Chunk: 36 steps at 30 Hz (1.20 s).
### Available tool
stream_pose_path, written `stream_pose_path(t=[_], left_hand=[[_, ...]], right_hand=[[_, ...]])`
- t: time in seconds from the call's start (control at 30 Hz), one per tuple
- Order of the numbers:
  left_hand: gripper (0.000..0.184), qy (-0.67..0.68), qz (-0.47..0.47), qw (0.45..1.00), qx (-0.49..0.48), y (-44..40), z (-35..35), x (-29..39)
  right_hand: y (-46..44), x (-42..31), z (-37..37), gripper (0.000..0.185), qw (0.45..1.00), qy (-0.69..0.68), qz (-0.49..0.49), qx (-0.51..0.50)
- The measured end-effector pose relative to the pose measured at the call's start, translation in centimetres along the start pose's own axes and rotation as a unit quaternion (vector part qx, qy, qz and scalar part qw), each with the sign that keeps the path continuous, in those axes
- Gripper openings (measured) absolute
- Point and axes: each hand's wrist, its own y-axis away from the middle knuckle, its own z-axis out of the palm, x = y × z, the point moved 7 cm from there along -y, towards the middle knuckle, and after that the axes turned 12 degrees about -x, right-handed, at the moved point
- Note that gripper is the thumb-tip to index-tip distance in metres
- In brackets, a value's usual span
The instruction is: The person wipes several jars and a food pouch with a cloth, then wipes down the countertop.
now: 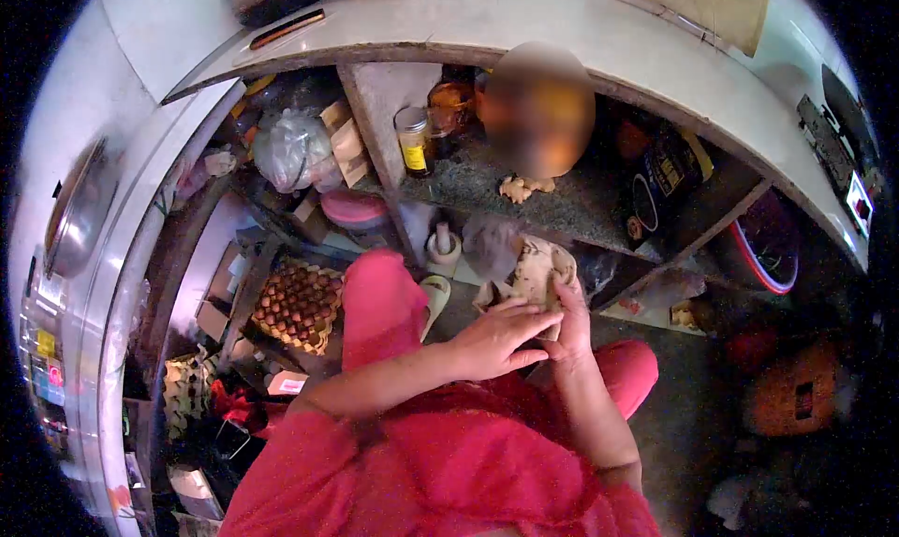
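Note:
A crumpled beige sheet with dark spots is in front of my knees; I cannot tell whether it is cloth or paper. My right hand is closed around its right side, thumb on the near face. Across its lower part lies my left hand, fingers stretched to the right and thumb apart. What is under the left fingertips is hidden. Just beyond, on the shelf, lies a piece of ginger root.
Left of my knee is a tray of brown eggs. A jar with a yellow label and a dark container stand on the shelf under the white countertop. A mortar with pestle stands below, near a slipper.

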Motion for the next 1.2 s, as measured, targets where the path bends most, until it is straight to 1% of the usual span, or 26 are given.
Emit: stream_pose_path(t=[0.07,0.1,0.13,0.2,0.27,0.33,0.43,0.47,0.53,0.57,0.6,0.63,0.67,0.7,0.73,0.8,0.9,1.0,1.03,1.07,1.1,1.13,1.17,1.2], left_hand=[[0.052,-0.02,0.016,1.0,-0.008,0.4,-0.1,0.1],[0.043,0.052,0.005,0.999,-0.013,0.5,-0.3,-0.3],[0.042,0.06,0.002,0.998,-0.014,0.7,-0.8,-0.4],[0.04,0.076,-0.002,0.997,-0.018,1.2,-2.1,-0.7],[0.033,0.069,-0.04,0.997,-0.014,2.0,-2.6,-2.2],[0.031,0.078,-0.073,0.994,-0.018,2.9,-3.4,-3.1],[0.03,0.082,-0.093,0.992,-0.011,4.3,-3.2,-5.2],[0.028,0.097,-0.095,0.991,0.014,4.6,-3.2,-6.1],[0.024,0.129,-0.098,0.984,0.067,5.1,-3.0,-7.7],[0.022,0.119,-0.087,0.985,0.087,4.9,-4.4,-7.5],[0.021,0.143,-0.1,0.98,0.094,4.8,-4.6,-8.1],[0.021,0.167,-0.113,0.974,0.1,4.6,-4.7,-8.7],[0.02,0.19,-0.125,0.968,0.105,4.4,-4.9,-9.4],[0.02,0.184,-0.121,0.97,0.107,3.9,-5.1,-10.2],[0.019,0.176,-0.122,0.971,0.11,3.7,-5.2,-10.4],[0.018,0.157,-0.124,0.973,0.113,3.3,-5.6,-10.6],[0.017,0.083,-0.092,0.984,0.127,3.8,-5.9,-10.5],[0.018,0.027,-0.072,0.975,0.209,5.3,-10.0,-8.8],[0.019,-0.034,-0.024,0.967,0.252,5.7,-12.0,-8.4],[0.018,-0.061,0.0,0.96,0.273,5.9,-14.3,-7.8],[0.017,-0.088,0.022,0.952,0.293,6.0,-17.1,-6.7],[0.013,-0.136,0.026,0.946,0.293,5.6,-19.9,-5.7],[0.019,-0.208,0.061,0.923,0.319,5.5,-22.2,-4.6],[0.017,-0.222,0.105,0.895,0.372,5.1,-24.7,-3.7]], right_hand=[[0.0,-1.4,0.7,0.041,0.999,0.035,-0.038,0.01],[0.1,-2.3,0.9,0.04,0.997,0.058,-0.043,0.013],[0.2,-3.1,0.6,0.04,0.997,0.066,-0.042,0.024],[0.2,-5.2,0.0,0.038,0.989,0.112,-0.083,0.042],[0.2,-7.0,-0.1,0.038,0.982,0.15,-0.1,0.048],[0.2,-8.1,-0.2,0.038,0.977,0.175,-0.104,0.069],[-0.1,-9.0,-2.1,0.039,0.956,0.244,-0.133,0.094],[-0.3,-9.2,-2.0,0.039,0.937,0.302,-0.137,0.105],[-0.9,-9.6,-1.2,0.038,0.888,0.42,-0.142,0.126],[-1.4,-9.5,-1.1,0.037,0.847,0.501,-0.118,0.135],[-2.5,-9.6,-1.6,0.036,0.74,0.638,-0.172,0.129],[-3.0,-9.5,-1.7,0.037,0.627,0.746,-0.21,0.078],[-3.6,-8.7,0.9,0.038,0.497,0.833,-0.241,0.024],[-4.4,-7.9,2.6,0.038,0.494,0.843,-0.213,0.001],[-5.4,-6.9,2.9,0.039,0.453,0.867,-0.208,-0.025],[-7.4,-4.9,3.7,0.038,0.432,0.879,-0.187,-0.083],[-8.1,-3.5,6.0,0.04,0.44,0.869,-0.185,-0.128],[-6.7,-5.4,10.3,0.042,0.469,0.845,-0.216,-0.137],[-5.9,-6.8,11.5,0.047,0.468,0.844,-0.223,-0.136],[-4.9,-8.7,13.0,0.05,0.466,0.835,-0.259,-0.137],[-4.0,-10.8,14.8,0.053,0.433,0.845,-0.291,-0.119],[-2.7,-13.4,17.0,0.051,0.385,0.851,-0.345,-0.094],[-1.5,-16.3,18.9,0.048,0.339,0.846,-0.408,-0.06],[-0.4,-19.0,21.0,0.042,0.259,0.855,-0.449,-0.003]])
